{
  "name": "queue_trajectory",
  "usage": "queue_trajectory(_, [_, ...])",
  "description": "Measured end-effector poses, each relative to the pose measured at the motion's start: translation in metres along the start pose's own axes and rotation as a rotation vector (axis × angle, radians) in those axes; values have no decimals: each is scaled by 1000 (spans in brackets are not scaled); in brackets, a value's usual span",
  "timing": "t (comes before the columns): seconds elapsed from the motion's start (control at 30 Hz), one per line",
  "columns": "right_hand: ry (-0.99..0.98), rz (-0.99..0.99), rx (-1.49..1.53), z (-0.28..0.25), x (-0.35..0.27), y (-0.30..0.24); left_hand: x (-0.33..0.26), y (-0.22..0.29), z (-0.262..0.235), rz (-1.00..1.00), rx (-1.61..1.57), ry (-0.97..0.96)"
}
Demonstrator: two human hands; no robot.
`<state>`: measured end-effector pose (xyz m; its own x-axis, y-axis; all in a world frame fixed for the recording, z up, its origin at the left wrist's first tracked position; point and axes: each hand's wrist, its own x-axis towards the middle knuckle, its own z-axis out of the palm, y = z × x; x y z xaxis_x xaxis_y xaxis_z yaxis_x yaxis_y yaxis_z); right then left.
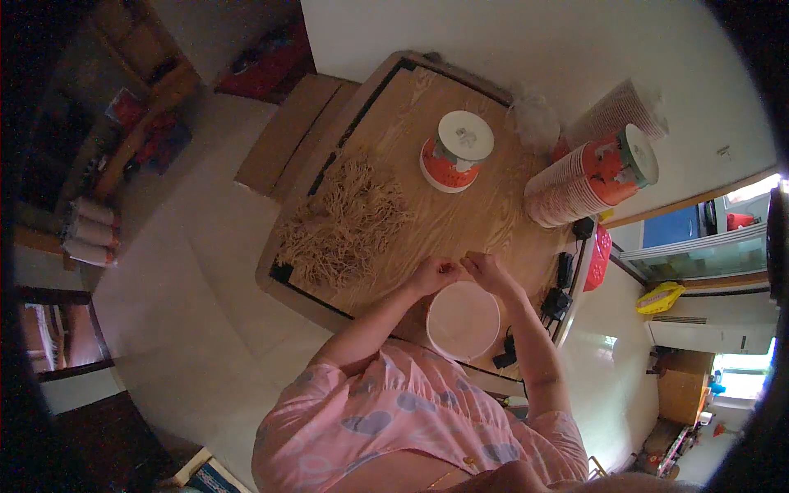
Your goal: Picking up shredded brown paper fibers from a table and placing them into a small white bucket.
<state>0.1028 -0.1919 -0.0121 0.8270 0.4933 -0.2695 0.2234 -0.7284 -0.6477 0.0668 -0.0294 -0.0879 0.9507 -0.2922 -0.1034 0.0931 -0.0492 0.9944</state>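
My left hand [433, 276] and my right hand [491, 274] meet just beyond the far rim of a white round tub [464, 323], open side up, at the table's near edge. The fingers of both are closed in a pinch, close together. Whatever lies between them is too small to make out. A loose heap of thin beige paper cords [345, 222] spreads over the table left of my left hand. Farther off stands an upside-down red and green paper bucket [457, 156] with a white base.
A tall nested stack of paper buckets [588, 177] leans at the table's right, with another stack [620, 111] behind it. Black adapters [557, 304] line the right edge of the wooden table [427, 222]. A clear plastic bag [536, 122] lies at the far corner; a cardboard box [292, 135] stands left.
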Motion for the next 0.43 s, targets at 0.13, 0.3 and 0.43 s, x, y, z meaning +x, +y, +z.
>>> queue_trajectory(0.13, [-91,-19,-20,-3,0,5,0,15,4,21,-80,32])
queue_trajectory(0.3, [99,-15,415,-6,0,11,4,4,0,-121,-88,-44])
queue_trajectory(0.43, [-36,-210,328,-14,1,13,1,19,-7,-140,-4,-35])
